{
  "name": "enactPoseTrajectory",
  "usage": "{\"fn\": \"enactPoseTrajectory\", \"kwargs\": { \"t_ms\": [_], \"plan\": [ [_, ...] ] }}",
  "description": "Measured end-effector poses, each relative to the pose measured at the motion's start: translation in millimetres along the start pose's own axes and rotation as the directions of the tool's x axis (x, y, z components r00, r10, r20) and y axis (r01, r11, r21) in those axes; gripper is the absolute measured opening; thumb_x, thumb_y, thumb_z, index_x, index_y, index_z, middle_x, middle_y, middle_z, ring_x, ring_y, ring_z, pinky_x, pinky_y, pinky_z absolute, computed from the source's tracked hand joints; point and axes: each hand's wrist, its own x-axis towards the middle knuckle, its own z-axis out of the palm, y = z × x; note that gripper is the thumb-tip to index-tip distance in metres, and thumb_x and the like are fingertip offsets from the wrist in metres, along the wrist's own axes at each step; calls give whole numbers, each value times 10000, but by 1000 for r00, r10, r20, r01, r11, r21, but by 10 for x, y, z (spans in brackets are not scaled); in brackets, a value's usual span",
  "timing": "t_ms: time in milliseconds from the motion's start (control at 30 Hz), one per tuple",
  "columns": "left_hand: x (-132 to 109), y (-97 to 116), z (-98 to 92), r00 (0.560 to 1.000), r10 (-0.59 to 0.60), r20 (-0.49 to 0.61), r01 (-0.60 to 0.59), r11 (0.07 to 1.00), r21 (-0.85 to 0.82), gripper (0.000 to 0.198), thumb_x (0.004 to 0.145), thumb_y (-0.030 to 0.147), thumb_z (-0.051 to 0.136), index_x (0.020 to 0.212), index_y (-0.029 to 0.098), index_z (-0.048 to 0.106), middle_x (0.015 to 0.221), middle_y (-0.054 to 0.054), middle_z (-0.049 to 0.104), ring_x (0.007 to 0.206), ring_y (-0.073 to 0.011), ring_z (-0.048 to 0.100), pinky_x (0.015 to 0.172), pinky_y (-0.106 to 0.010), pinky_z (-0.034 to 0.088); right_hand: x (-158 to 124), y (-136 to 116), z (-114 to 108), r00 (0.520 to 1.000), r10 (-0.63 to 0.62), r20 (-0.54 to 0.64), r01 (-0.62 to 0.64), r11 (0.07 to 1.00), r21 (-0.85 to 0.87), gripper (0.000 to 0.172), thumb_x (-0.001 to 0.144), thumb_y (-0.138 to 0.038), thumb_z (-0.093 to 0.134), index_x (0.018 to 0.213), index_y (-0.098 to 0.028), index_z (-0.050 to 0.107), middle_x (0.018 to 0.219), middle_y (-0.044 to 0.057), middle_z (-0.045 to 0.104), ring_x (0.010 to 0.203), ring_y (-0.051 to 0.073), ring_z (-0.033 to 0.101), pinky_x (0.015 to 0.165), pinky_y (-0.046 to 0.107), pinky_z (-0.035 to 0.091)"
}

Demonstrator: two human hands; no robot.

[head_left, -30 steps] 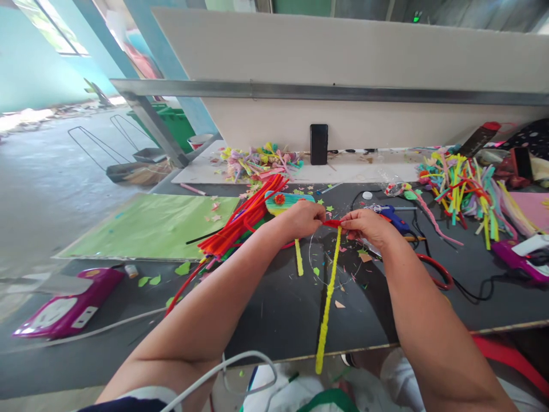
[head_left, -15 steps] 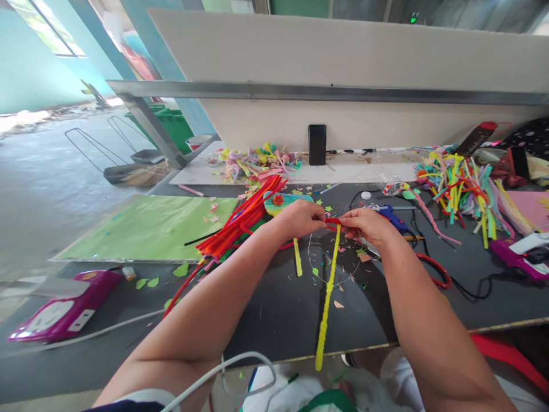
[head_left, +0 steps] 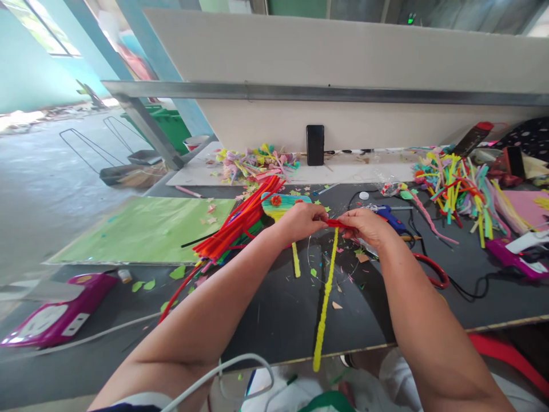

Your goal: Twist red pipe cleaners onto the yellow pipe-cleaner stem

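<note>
Between my two hands a red pipe cleaner [head_left: 333, 223] is stretched, its ends pinched in the fingers. My left hand [head_left: 305, 220] is closed on its left end. My right hand [head_left: 362, 225] grips its right end, where a long yellow pipe cleaner [head_left: 326, 297] hangs down past the table's front edge. Whether the fingers also hold the yellow one is hidden. A shorter yellow piece [head_left: 296, 260] shows below my left hand. Behind that hand lies a blue-and-yellow striped piece [head_left: 279, 201] with a red pompom-like flower.
A bundle of red pipe cleaners [head_left: 240, 220] lies left, beside a green sheet [head_left: 141, 229]. Mixed pipe cleaners [head_left: 454, 189] are heaped right, near a blue glue gun [head_left: 391, 218]. A phone [head_left: 315, 145] stands at the back. Purple devices [head_left: 60, 309] sit at both sides; paper scraps are scattered.
The red pipe cleaner between my hands looked like a small loop before and is now drawn into a straighter, flatter line. The view has shifted slightly; my hands stay nearly in place.
</note>
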Motion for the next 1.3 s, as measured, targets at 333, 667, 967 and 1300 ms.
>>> {"fn": "enactPoseTrajectory", "kwargs": {
  "t_ms": [333,667,967,1300],
  "plan": [
    [-4,97,38,998,-60,1,59,995,-84,182,730,261,550,780,163,695,651,14,631,594,-91,517,549,-192,354,20,19,1,1000,5,9,-5,1000,21,133,709,-248,695,735,-124,655,658,48,663,469,77,554,476,176,468],
    [9,113,48,987,-158,13,156,956,-249,143,671,245,568,706,134,651,608,15,592,556,-82,478,493,-187,337,-5,2,21,999,4,-34,-4,1000,-23,120,698,-240,702,732,-133,660,641,36,660,442,69,530,449,172,460],
    [32,84,45,984,-174,31,174,915,-365,141,657,254,592,684,124,641,611,15,584,572,-81,490,514,-192,351,28,65,39,1000,-13,-23,12,997,-78,138,691,-265,710,730,-145,655,628,29,661,403,64,501,402,169,419],
    [-8,-54,90,960,-273,67,269,825,-496,213,658,309,625,758,125,667,599,30,554,521,-60,428,487,-192,300,-10,37,48,1000,-10,18,9,999,42,190,671,-300,724,698,-138,626,571,-4,620,397,47,437,510,214,469]
  ]
}}
